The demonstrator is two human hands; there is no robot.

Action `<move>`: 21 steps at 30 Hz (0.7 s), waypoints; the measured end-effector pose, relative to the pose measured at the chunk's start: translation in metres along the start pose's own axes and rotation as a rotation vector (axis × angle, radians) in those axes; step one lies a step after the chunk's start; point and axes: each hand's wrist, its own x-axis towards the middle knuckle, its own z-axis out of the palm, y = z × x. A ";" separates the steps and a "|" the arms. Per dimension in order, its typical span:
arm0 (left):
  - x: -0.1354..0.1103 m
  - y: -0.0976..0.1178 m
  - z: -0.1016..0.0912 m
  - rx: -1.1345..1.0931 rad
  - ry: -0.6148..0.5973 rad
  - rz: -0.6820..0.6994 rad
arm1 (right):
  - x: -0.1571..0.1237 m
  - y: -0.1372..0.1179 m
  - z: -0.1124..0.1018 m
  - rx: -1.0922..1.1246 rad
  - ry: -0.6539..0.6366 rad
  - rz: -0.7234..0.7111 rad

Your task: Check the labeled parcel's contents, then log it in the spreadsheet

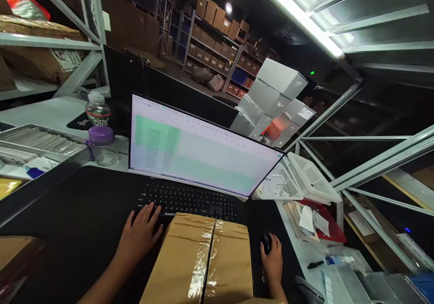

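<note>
My left hand [140, 229] lies with fingers spread at the lower left edge of a black keyboard [190, 197], its fingertips by the bottom keys. Over a black computer mouse [267, 243] my right hand [272, 258] is curled, its fingers along both sides. Between the two hands a taped cardboard box [190, 258] rests in front of the keyboard and hides part of it. Behind the keyboard a monitor [203, 145] shows a spreadsheet with green-shaded cells. Both hands are on or above a black desk mat [91, 213].
At left stand a purple-lidded jar [101, 136], a clear bottle [97, 107] and a tray of cards [44, 141]. White baskets [310, 177], a red tray [335, 227] and stacked grey boxes [271, 96] are on the right. Another cardboard box [16, 254] sits lower left.
</note>
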 end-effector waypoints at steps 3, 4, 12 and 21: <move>0.000 0.001 -0.001 0.005 -0.006 -0.009 | 0.001 -0.002 -0.001 0.010 -0.008 -0.002; 0.000 0.001 -0.002 0.004 -0.008 -0.013 | 0.001 -0.002 -0.001 0.011 -0.009 0.000; 0.001 0.003 -0.008 0.062 -0.002 0.018 | 0.001 -0.004 -0.002 -0.007 -0.039 0.006; 0.002 0.001 -0.003 0.029 -0.038 -0.036 | 0.002 0.003 0.003 -0.032 -0.051 -0.023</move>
